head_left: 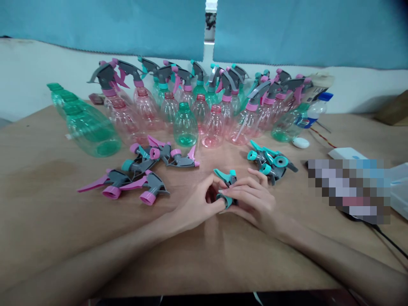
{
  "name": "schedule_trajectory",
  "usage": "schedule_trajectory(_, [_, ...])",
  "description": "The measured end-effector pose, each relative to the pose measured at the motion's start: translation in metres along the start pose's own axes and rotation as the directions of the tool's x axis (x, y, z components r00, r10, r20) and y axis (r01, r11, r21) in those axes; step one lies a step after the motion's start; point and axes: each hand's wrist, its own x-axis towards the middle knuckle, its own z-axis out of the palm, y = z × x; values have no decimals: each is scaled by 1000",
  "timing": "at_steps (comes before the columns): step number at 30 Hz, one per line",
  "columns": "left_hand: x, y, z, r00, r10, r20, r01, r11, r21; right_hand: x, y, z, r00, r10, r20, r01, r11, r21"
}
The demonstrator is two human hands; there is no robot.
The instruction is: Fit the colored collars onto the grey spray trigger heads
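Both hands meet over the front middle of the table around one grey and teal trigger spray head [227, 199]. My left hand [204, 196] pinches it from the left, thumb at its teal collar. From the right, my right hand [253, 199] has its fingers closed over the grey body, hiding part of it. A pile of teal spray heads [273, 163] lies just beyond my right hand. Left of my left hand lie loose pink spray heads [153, 189], with more grey, pink and teal ones [143, 161] heaped behind them.
Behind stand rows of clear pink bottles [213, 127] and green bottles [185, 127], many topped with spray heads. Several open green bottles [92, 131] stand at the left. On the right are a blue-capped drink bottle [315, 111], a white round object [300, 143], a blurred-out device [349, 189] and a clear container [400, 191].
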Motion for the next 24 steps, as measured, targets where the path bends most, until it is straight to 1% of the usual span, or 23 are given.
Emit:
schedule_trajectory(5, [-1,0,2,1000,7,-6,-7,1000,23,-1,0,1,999,-32,-2,32,999,-10])
schedule_trajectory(8, [-3,-1,3,1000,0,-30,1,999,53,-2,0,1,1000,-22,-4,22,1000,1])
schedule_trajectory(10, [-3,-2,3,1000,-4,-31,6,999,45,-2,1,2,1000,3,-6,-3,1000,22])
schedule_trajectory(12, [-2,-4,1,1000,-11,-14,11,1000,-3,-3,4,2,999,53,-7,-52,997,52])
schedule_trajectory(15, [0,-6,-2,999,-16,44,22,989,-145,-2,8,2,988,156,-18,-154,983,100])
schedule_trajectory(17, [0,-6,-4,997,-18,73,32,979,-202,-1,10,2,980,195,-27,-191,973,127])
schedule_trajectory(20, [1,-4,-3,997,-37,68,50,978,-201,-1,11,3,982,185,-29,-179,974,137])
schedule_trajectory(24, [2,-2,-1,994,-64,84,83,966,-245,0,7,3,993,107,-41,-103,991,91])
